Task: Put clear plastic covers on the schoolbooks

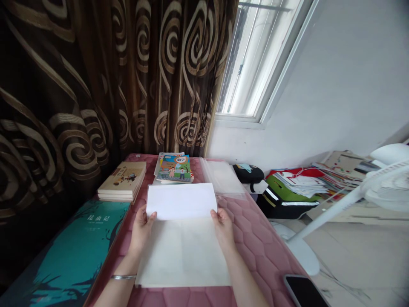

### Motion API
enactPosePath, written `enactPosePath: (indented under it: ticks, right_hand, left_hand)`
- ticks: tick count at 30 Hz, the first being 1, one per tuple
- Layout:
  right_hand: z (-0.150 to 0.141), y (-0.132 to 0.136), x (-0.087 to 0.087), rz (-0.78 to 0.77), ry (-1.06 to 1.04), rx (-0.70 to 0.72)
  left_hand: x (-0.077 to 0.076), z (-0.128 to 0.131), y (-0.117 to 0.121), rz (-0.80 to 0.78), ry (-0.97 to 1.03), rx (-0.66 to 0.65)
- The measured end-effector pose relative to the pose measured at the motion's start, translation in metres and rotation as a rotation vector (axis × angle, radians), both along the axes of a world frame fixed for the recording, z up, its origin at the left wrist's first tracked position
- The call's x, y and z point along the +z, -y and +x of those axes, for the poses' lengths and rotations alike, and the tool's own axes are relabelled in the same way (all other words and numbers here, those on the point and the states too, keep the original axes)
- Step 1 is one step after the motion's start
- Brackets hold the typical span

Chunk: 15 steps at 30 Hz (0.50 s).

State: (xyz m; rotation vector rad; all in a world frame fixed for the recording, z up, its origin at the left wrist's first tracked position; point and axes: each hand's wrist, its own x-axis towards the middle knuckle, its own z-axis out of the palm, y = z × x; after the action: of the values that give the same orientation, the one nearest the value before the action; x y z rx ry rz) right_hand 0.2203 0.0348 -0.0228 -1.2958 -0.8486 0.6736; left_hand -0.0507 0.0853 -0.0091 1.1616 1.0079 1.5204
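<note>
My left hand (143, 226) is closed on the left edge of a blank white sheet (182, 199), thumb on top. On the opposite edge, my right hand (223, 226) pinches the same sheet with its thumb on top too. Below the sheet, toward me, lies a paler, slightly see-through cream panel (183, 256) between my forearms. Whether the two are joined or only overlap, I cannot tell. Just beyond the sheet is a small pile topped by a colourful math textbook (175, 167). Clear plastic covers (225, 177) lie to the right of that pile.
A pink quilted surface (252, 238) carries everything. Left are a stack of tan books (123, 179) and a large teal book (79, 251). A phone (305, 290) sits at the near right edge. Beyond it stand a white fan (329, 213) and a green-black bag (284, 192) with papers.
</note>
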Motion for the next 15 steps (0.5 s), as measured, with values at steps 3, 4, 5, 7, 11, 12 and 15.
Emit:
enactPosePath:
  ticks: [3, 4, 5, 7, 11, 12, 15]
  right_hand:
    - [0.0003, 0.0010, 0.0007, -0.003, 0.024, -0.006]
    - [0.0004, 0.0016, 0.0009, -0.001, 0.029, -0.007]
    - [0.0006, 0.0023, 0.0011, 0.002, 0.031, -0.007]
    - [0.0014, 0.0035, 0.0015, 0.008, 0.030, -0.006]
    - [0.0044, 0.0041, 0.0025, 0.011, -0.006, 0.068]
    - [0.0050, 0.0038, 0.0028, 0.025, -0.020, 0.099]
    - [0.0049, 0.0028, 0.0033, 0.073, -0.017, 0.127]
  left_hand:
    - [-0.0010, -0.0001, -0.0001, -0.001, 0.006, 0.004]
    - [-0.0012, -0.0001, -0.0002, 0.003, 0.006, 0.005]
    - [-0.0011, 0.0000, -0.0003, 0.006, 0.006, 0.004]
    - [-0.0007, 0.0002, -0.0007, 0.005, 0.001, 0.000]
    - [0.0003, 0.0009, -0.0017, -0.004, -0.014, 0.005]
    - [0.0004, 0.0010, -0.0018, -0.005, -0.015, 0.003]
    - [-0.0002, 0.0004, -0.0016, -0.009, -0.011, -0.004]
